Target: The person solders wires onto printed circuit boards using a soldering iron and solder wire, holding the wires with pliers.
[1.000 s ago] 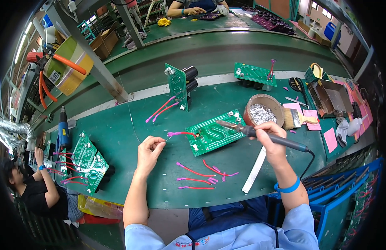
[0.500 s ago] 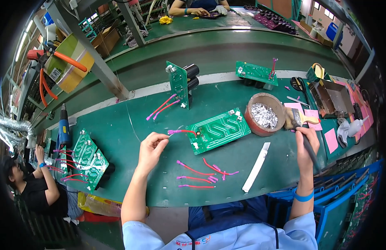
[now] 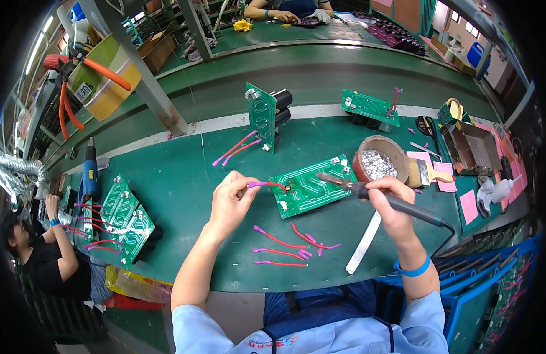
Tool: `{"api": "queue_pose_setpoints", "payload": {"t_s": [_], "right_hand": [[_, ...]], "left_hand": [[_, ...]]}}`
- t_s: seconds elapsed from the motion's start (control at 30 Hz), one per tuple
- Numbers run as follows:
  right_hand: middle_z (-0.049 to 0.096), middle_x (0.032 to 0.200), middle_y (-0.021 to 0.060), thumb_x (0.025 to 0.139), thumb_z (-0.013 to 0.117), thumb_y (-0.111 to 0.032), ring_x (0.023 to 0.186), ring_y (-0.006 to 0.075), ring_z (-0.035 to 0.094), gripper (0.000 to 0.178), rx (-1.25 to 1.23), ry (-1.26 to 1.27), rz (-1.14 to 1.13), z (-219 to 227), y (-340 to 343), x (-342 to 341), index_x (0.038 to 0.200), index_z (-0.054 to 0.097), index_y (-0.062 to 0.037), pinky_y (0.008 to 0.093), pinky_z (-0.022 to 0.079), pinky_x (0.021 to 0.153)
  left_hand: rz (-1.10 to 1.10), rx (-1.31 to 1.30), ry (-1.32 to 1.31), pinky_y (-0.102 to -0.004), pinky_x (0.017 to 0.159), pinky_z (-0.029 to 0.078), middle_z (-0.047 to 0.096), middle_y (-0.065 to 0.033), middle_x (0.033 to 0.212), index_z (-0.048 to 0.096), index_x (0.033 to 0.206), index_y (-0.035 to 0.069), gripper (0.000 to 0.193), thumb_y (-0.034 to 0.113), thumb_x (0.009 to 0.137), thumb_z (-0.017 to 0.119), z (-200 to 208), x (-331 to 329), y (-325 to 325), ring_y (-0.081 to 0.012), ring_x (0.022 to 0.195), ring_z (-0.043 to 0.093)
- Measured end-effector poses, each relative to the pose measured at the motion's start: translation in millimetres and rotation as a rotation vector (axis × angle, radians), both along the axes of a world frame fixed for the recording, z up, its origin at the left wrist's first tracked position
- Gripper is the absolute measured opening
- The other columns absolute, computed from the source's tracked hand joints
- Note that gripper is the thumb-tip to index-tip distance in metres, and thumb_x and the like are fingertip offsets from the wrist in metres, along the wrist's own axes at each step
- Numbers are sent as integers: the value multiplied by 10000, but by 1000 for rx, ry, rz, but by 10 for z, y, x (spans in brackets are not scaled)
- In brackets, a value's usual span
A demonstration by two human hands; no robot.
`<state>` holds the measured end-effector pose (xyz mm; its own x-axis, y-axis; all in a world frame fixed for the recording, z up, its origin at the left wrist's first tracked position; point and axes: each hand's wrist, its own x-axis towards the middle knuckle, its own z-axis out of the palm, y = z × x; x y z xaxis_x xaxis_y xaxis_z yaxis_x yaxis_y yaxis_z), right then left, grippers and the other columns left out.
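Head view. The worktop (image 3: 178, 189) is a flat green surface with a curved-looking front edge. A grey metal post (image 3: 146, 85) rises behind it at the left; a blue metal rack (image 3: 453, 295) stands at the lower right. A co-worker in black (image 3: 52, 265) sits at the far left.

A rectangular green circuit board (image 3: 314, 197) lies at the worktop's centre, bearing a red wire with a purple-sleeved end (image 3: 274, 184). The left hand (image 3: 233, 197) has thumb and fingers pressed together at that sleeve; what they pinch cannot be told. The right hand (image 3: 394, 206) is wrapped around a dark-grey-handled soldering iron (image 3: 411, 209), its tip over the board; contact cannot be determined.

Loose red wires (image 3: 282, 253) lie in front of the board. A round brown pot of silver flakes (image 3: 364, 171) stands just beside its right end, a wooden-handled brush (image 3: 423, 173) next to it. The right hand partly covers a flat white strip (image 3: 364, 245).
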<state>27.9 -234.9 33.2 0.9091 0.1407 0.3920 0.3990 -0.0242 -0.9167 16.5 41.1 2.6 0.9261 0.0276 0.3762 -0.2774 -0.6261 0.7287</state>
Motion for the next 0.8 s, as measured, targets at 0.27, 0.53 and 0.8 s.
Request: {"api": "queue_pose_setpoints", "payload": {"t_s": [0.27,0.53,0.8], "right_hand": [[548,719,87,735,521,-24,632,128,561,97,-76,114,120,-132,169,92,792,549,50,220,451,578],[571,650,59,723,561,-65,584,70,527,101,-31,102,109,-208,226,113,768,562,25,191,416,521],[563,643,46,715,569,-65,572,61,513,97,-47,96,109,-241,263,106,768,569,16,188,406,513]], "left_hand": [[14,0,-8,-241,463,342,447,-41,617,596,780,34,89,46,692,602,-70,-7,-16,-119,509,405],[5,7,-22,-238,464,348,452,-43,619,595,781,33,88,45,694,601,-74,3,-12,-120,514,415],[5,-7,-6,-241,463,346,432,-37,603,596,788,39,94,43,694,601,-92,10,-19,-118,505,408]]}}
